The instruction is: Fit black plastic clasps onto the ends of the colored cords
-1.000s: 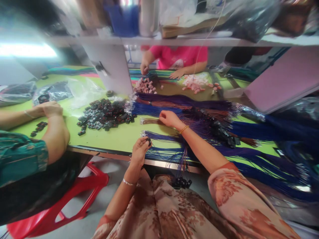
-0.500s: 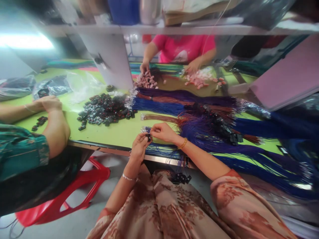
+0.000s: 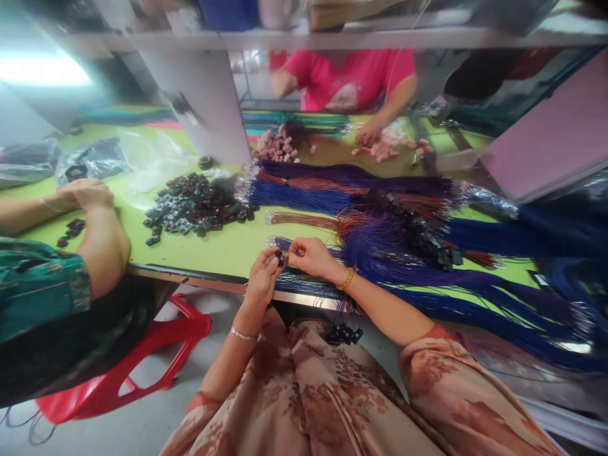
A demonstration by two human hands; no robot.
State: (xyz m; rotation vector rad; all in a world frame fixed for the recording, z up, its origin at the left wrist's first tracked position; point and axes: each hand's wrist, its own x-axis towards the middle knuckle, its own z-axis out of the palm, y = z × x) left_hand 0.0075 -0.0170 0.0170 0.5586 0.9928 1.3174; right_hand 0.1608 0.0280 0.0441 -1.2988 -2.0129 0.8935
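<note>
Near the front edge of the green table, my left hand point(image 3: 263, 277) is closed around a small black connector housing point(image 3: 280, 258). My right hand point(image 3: 311, 258) pinches a thin wire close against that connector; its fingertips partly hide the wire's end. Just behind my hands lie dark blue wires point(image 3: 285, 243) with bright metal terminals at their left ends. To the left is a heap of black connector housings point(image 3: 197, 206). A bunch of finished-looking black connectors point(image 3: 344, 334) hangs below the table edge by my lap.
Bundles of blue wires point(image 3: 304, 196) and brown wires point(image 3: 308, 220) spread over the table point(image 3: 190, 250). Opposite, a person in pink point(image 3: 351, 79) handles pink connectors point(image 3: 278, 144). Another person's arm point(image 3: 102, 244) rests at left, above a red stool point(image 3: 156, 354). A shelf point(image 3: 294, 39) crosses overhead.
My right hand has shifted slightly right, away from the connector, which has tilted in my left hand. The person opposite has lifted one hand off the pink pile.
</note>
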